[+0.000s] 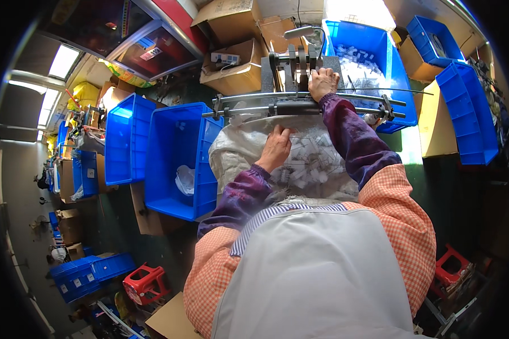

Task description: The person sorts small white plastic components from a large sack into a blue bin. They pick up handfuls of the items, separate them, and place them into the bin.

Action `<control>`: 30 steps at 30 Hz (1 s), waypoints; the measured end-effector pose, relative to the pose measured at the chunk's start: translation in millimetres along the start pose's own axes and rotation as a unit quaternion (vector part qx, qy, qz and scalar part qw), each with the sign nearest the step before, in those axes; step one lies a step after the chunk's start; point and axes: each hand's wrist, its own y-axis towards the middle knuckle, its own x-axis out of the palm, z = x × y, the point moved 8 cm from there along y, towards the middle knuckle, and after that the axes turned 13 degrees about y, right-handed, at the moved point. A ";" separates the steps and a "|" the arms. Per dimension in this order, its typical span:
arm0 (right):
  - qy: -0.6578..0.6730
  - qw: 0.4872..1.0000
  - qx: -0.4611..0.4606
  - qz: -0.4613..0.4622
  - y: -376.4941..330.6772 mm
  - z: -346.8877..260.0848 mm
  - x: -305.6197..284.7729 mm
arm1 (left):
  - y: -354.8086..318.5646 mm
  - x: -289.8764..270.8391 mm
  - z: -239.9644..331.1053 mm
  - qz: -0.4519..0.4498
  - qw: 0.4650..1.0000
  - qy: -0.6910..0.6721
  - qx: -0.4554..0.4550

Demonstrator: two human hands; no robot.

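My right hand (324, 83) is up at a small bench machine (297, 70) with upright discs, its fingers curled against the machine beside the discs. Whatever those fingers hold is hidden beneath them. Lower and to the left, my left hand (275, 149) hovers over or rests on a pale cloth sheet (232, 144), its fingertips bent together; I cannot make out anything in them. Small white and clear plastic pieces (311, 164) lie heaped on the sheet just right of that hand. Two metal rails (249, 97) run across the machine's front, between my hands.
A blue bin (401, 85) with many similar pieces stands behind on the right. Left of the sheet is a deep blue crate (172, 158) holding a clear plastic bag (185, 179). A thin rod (401, 90) juts rightward. Cardboard boxes (229, 70) stand behind; a red stool (145, 283) is lower left.
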 end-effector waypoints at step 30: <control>0.438 0.870 -0.123 -0.191 -65.9 -10.3 -47.7 | 28.5 -42.7 38.2 0.059 0.978 -0.190 -0.059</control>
